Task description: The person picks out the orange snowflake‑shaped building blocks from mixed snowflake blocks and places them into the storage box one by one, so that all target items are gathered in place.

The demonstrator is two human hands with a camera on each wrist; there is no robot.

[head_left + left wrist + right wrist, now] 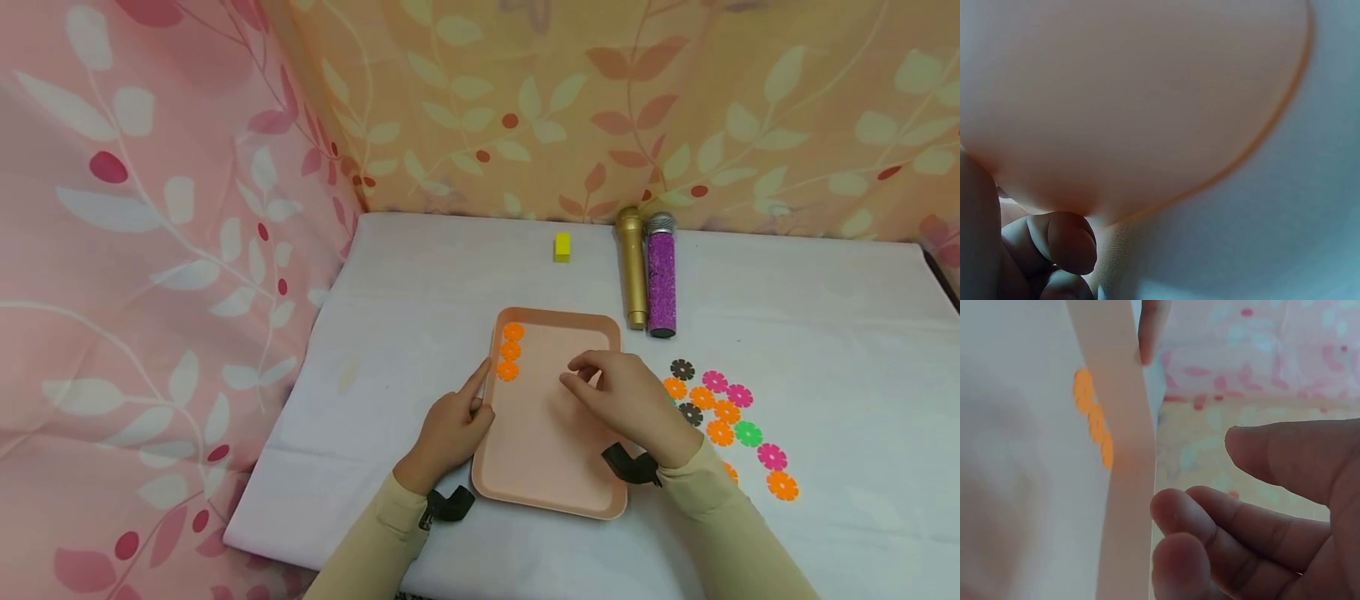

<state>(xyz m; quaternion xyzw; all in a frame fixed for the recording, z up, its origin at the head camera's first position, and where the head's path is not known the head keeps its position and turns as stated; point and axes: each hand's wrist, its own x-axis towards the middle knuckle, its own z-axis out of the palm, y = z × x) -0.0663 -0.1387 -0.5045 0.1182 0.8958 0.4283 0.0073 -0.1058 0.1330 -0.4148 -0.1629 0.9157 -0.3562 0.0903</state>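
Note:
My left hand [448, 433] grips the left edge of a pale peach tray [547, 492]; its index finger lies along the rim. In the left wrist view curled fingers [1069, 244] sit right at the rim. Inside the tray, three orange notched discs [511, 351] form a column at the upper left, beside the wall. My right hand [630, 396] hovers over the tray's right half, fingers bent. The right wrist view shows a gap between its thumb and fingertips [1175, 509], with nothing held there.
Right of the tray lie several loose notched discs [748, 433] in orange, pink, green and black, some partly behind the right hand. A gold microphone [633, 267] and a purple glittery microphone [662, 279] lie at the back, right of a yellow block [562, 247]. Floral curtains border the table.

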